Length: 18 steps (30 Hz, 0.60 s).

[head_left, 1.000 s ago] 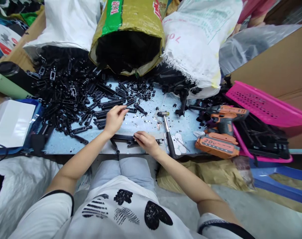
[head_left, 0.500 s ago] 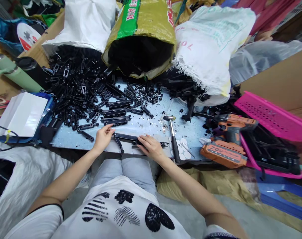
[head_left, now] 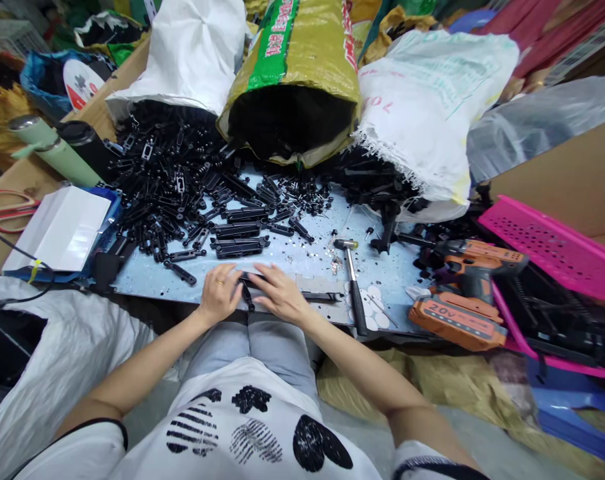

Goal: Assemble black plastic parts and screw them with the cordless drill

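Both hands rest at the near edge of a pale blue table (head_left: 302, 257). My left hand (head_left: 219, 292) lies over the left end of a long black plastic part (head_left: 318, 295), fingers bent down on it, a ring on one finger. My right hand (head_left: 281, 293) presses on the same part just to the right, fingers curled over it. A short black arm (head_left: 247, 298) of the part pokes out between the two hands. Several matching black bars (head_left: 238, 240) lie in a row just beyond the hands.
A heap of black parts (head_left: 167, 187) spills from three open sacks (head_left: 292, 87) at the back. A hammer (head_left: 353, 280) and an orange drill (head_left: 465, 287) lie right of the hands, a pink basket (head_left: 542, 247) further right. A white box (head_left: 57, 230), bottle (head_left: 57, 157) and scissors (head_left: 5, 207) sit left.
My left hand came back from the row of black bars to the near edge and now lies on the long part beside my right hand. The view tilted upward slightly.
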Each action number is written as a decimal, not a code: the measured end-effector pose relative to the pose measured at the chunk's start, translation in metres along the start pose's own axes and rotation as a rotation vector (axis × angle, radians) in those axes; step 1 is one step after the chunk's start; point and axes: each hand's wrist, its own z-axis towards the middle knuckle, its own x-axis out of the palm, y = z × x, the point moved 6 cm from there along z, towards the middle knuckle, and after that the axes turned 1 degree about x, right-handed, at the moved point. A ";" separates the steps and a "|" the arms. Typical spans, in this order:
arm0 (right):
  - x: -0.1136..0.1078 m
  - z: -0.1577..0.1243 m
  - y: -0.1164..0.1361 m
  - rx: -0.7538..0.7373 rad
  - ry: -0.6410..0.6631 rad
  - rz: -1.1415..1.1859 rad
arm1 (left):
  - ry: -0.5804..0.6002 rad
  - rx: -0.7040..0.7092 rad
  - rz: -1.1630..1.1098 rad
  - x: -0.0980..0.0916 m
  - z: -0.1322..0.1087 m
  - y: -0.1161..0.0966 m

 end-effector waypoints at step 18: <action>-0.090 -0.034 0.052 -0.199 -0.067 0.786 | 0.145 0.223 -0.883 -0.067 0.014 -0.101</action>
